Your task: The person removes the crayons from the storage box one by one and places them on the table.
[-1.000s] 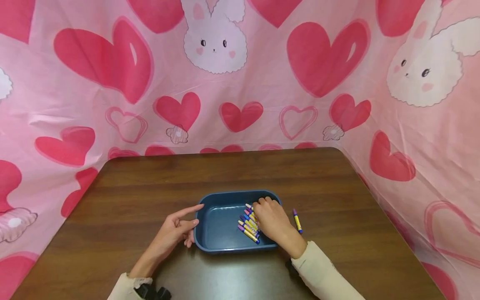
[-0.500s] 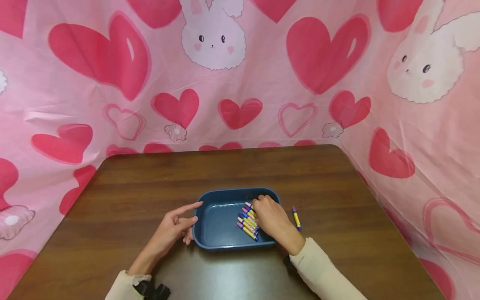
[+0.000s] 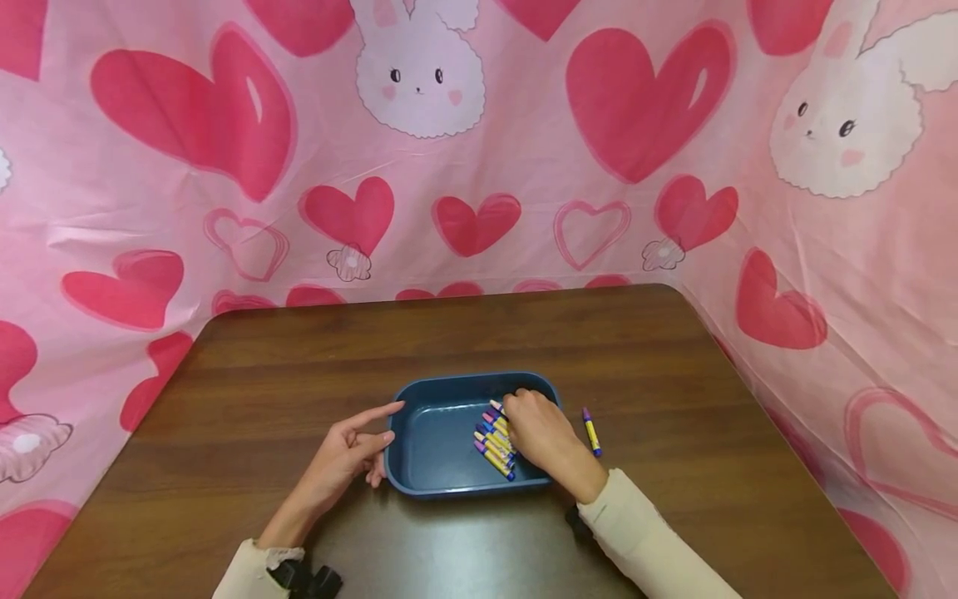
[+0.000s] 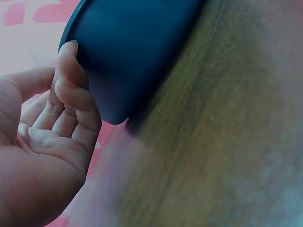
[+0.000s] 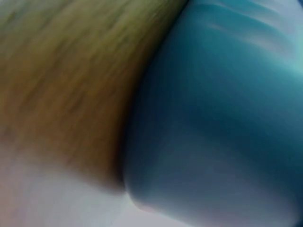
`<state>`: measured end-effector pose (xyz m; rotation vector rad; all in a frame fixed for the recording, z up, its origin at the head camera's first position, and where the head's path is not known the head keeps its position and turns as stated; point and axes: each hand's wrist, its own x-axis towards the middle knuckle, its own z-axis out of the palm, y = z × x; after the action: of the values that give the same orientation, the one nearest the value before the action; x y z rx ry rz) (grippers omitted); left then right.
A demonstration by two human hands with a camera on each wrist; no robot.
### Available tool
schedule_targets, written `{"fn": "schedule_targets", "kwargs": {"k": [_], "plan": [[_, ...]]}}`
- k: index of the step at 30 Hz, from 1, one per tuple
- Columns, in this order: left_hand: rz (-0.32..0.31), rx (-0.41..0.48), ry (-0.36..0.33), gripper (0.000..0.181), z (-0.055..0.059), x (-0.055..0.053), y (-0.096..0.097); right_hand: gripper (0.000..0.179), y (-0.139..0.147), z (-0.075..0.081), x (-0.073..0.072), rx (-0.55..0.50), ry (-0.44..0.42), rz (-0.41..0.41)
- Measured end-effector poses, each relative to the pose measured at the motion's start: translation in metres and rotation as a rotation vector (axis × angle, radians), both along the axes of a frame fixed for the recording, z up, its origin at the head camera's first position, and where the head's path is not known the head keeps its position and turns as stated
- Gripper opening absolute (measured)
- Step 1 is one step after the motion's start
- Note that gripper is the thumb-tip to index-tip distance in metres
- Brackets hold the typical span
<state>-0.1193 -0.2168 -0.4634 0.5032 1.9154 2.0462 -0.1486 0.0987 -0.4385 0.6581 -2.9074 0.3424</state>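
Note:
A dark blue rectangular tray (image 3: 427, 492) sits on the brown wooden table. At its left end, my left hand (image 3: 340, 457) touches the rim with index finger and thumb stretched out; the left wrist view shows a fingertip (image 4: 71, 49) on the rim and other fingers bent below. My right hand (image 3: 542, 437) reaches into the tray's right half, knuckles bent and fingertips hidden. Beside it several yellow-wrapped crayons (image 3: 494, 459) lie slanted in a row. The farthest one, a pale-tipped crayon (image 3: 496, 407), pokes out from under the fingers; I cannot tell if they grip it.
One more crayon (image 3: 592, 433), purple-tipped, lies on the table (image 3: 659, 499) just right of the tray. Pink fabric (image 3: 471, 166) printed with hearts and rabbits hangs behind and along both sides. The right wrist view is filled by the tray's blurred outer wall (image 5: 203, 118).
The head view has shifted slightly. Both hands keep nearly the same places at the tray, and the crayons lie almost as before.

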Motion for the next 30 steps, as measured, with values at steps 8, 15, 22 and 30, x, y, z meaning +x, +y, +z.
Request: {"fn": "schedule_targets", "kwargs": {"k": [8, 15, 22, 30], "plan": [[0.005, -0.002, -0.009, 0.05, 0.0, 0.001, -0.002, 0.011, 0.0, 0.001, -0.001, -0.06, 0.034, 0.013], [-0.003, 0.01, -0.014, 0.051, -0.001, 0.001, -0.001, 0.018, 0.001, 0.006, -0.001, -0.136, -0.003, -0.004], [-0.011, 0.023, -0.006, 0.051, -0.003, 0.0, -0.002, 0.003, 0.001, 0.012, -0.001, -0.278, -0.066, -0.023], [-0.003, -0.002, -0.003, 0.051, -0.001, 0.001, -0.002, 0.012, 0.002, 0.019, 0.005, -0.347, -0.054, -0.052]]}}
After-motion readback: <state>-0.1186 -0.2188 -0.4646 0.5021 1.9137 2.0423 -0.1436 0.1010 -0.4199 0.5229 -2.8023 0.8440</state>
